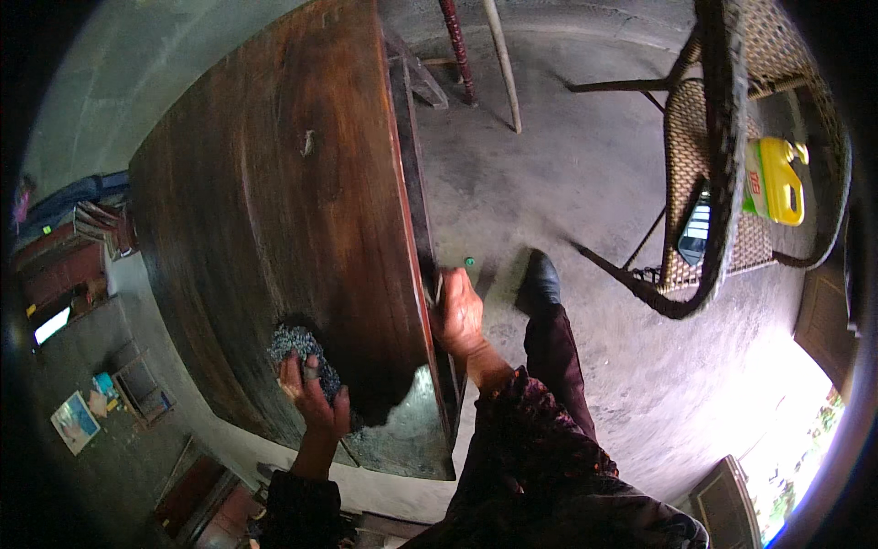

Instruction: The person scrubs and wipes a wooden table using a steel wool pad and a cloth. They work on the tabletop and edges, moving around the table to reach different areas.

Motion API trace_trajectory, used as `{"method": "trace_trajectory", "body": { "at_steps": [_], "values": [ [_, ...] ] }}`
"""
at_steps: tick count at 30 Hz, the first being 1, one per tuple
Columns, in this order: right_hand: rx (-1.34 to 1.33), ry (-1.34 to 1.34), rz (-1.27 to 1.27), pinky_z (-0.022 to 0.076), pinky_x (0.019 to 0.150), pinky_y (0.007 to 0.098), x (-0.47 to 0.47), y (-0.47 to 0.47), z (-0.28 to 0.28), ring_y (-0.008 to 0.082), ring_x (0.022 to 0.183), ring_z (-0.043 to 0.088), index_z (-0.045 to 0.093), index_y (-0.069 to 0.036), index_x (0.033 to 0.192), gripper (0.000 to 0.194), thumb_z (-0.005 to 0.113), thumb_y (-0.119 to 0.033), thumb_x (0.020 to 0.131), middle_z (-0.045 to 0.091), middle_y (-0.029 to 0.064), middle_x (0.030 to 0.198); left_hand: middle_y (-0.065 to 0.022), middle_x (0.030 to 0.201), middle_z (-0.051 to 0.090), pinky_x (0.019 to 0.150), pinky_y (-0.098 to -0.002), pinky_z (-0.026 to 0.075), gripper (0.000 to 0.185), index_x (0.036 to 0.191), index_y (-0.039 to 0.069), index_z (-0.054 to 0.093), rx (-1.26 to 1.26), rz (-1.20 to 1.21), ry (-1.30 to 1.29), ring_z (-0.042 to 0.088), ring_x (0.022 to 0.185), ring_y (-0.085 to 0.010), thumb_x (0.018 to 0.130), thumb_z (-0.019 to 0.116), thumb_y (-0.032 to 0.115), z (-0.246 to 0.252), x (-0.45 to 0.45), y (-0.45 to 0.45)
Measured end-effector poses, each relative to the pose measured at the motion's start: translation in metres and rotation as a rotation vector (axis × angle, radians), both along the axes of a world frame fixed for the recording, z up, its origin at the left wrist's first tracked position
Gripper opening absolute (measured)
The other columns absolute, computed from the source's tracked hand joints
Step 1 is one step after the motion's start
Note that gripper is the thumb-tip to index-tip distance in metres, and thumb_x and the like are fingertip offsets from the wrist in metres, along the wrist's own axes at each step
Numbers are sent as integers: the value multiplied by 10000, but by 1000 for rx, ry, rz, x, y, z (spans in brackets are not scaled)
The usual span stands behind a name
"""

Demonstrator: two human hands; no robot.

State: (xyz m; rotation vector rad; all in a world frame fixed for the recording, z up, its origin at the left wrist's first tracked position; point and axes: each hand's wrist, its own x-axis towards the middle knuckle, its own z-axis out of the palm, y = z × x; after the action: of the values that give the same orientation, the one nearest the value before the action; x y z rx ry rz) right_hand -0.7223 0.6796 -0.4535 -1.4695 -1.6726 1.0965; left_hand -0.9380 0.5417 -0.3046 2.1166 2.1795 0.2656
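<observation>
My left hand (319,401) presses a grey fuzzy cloth (291,340) against the top of a dark wooden table (322,206). Its fingers are spread over the cloth, and the surface around it looks darker. Shiny reflected light falls on the near corner of the tabletop. At the table's right edge, my right hand (459,312) is curled against the rim; its fingertips are partly hidden, and it seems to hold the edge. A small pale mark (307,143) shows farther up the tabletop.
A woven armchair (686,130) stands at the right, bearing a yellow jug (782,182) and a phone (694,230). A small green cap (469,261) lies on the concrete floor (480,185) near my shoe (540,278). Two poles (504,65) stand beyond the table.
</observation>
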Motion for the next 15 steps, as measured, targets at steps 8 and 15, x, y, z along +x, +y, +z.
{"method": "trace_trajectory", "body": {
  "at_steps": [8, 15],
  "values": [
    [369, -42, -229, 518, 687, 538, -75, 279, -28, 470, 876, 609, 506, 5, 1085, 227, 530, -173, 946, 583, 241, 992, -310, 1535, 336, 1107, -685, 251, 644, 1491, 15, 417, 17, -1, 36, 365, 1340, -525, 988, 506, 408, -13, -6, -21],
    [79, -110, -93, 539, 667, 541, -57, 216, -29, 493, 846, 639, 469, 35, 1216, 577, 776, -291, 851, 596, 299, 1058, -297, 1547, 327, 1109, -681, 257, 636, 1473, 17, 438, 8, -17, 47, 352, 1363, -515, 997, 492, 437, -12, -7, -26]
  ]
}}
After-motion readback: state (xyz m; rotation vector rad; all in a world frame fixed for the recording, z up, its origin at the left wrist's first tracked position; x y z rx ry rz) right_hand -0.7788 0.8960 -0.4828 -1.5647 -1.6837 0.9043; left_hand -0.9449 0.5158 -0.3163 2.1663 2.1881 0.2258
